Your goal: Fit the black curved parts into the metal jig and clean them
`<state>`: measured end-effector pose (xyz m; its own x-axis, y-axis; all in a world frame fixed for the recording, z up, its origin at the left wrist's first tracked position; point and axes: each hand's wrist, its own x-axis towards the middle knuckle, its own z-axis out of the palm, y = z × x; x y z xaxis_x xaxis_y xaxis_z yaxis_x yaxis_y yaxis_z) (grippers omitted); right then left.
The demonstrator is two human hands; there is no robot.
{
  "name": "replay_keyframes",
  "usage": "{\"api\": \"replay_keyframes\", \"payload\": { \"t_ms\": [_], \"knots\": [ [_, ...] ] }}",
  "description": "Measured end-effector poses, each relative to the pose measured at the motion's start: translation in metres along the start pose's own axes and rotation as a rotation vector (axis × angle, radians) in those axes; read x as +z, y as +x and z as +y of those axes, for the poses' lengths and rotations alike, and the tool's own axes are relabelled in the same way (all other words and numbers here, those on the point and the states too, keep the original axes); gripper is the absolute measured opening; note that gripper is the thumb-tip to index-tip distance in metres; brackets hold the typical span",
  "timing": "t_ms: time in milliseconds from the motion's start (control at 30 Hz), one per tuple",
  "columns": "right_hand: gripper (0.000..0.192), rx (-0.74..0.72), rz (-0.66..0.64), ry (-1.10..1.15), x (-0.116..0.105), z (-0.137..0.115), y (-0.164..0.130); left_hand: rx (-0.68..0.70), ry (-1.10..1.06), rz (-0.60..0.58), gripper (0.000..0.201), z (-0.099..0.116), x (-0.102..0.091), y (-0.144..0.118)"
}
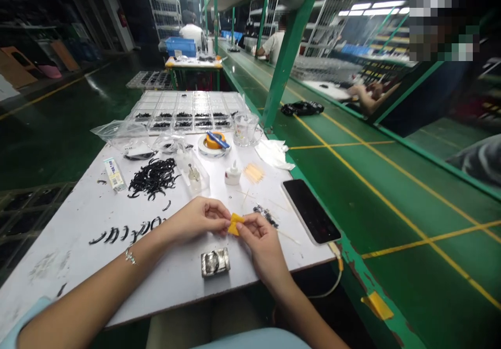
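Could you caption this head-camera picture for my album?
Both hands pinch a small yellow piece above a white worktable.

No text, brand or number can be read anywhere; the small label strip (115,173) lying on the white table (78,234), well beyond the left hand (195,218) and off to its left, carries print and coloured marks that are too small and blurred to make out

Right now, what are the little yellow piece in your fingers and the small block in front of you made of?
The yellow piece, pinched by both hands, looks like thin matte tape or film; it folds. The small block looks like bare metal: grey with shiny reflections.
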<state>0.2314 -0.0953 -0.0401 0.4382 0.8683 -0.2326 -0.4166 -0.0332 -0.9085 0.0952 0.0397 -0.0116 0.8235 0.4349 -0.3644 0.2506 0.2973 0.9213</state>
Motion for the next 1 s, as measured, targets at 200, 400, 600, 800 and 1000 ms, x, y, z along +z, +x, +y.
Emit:
{"api": "replay_keyframes", "payload": {
  "t_ms": [200,400,600,800,1000],
  "knots": [
    [0.043,-0.098,-0.004,-0.029,-0.001,0.004,0.002,0.105,-0.023,-0.031,0.036,-0.015,0.003,0.011],
    [0.042,-0.119,-0.038,-0.005,-0.004,0.01,0.006,0.155,-0.053,-0.007,0.031,-0.019,0.009,0.013],
    [0.035,-0.088,-0.036,0.048,-0.002,0.011,0.003,0.117,-0.107,0.032,0.024,-0.011,0.016,0.006],
    [0.046,-0.085,-0.039,0.08,0.002,0.005,-0.001,0.187,-0.101,0.102,0.025,-0.004,0.017,0.005],
    [0.062,-0.081,-0.007,0.047,-0.003,0.008,0.003,0.192,-0.05,0.196,0.023,-0.003,0.01,0.005]
  ]
}}
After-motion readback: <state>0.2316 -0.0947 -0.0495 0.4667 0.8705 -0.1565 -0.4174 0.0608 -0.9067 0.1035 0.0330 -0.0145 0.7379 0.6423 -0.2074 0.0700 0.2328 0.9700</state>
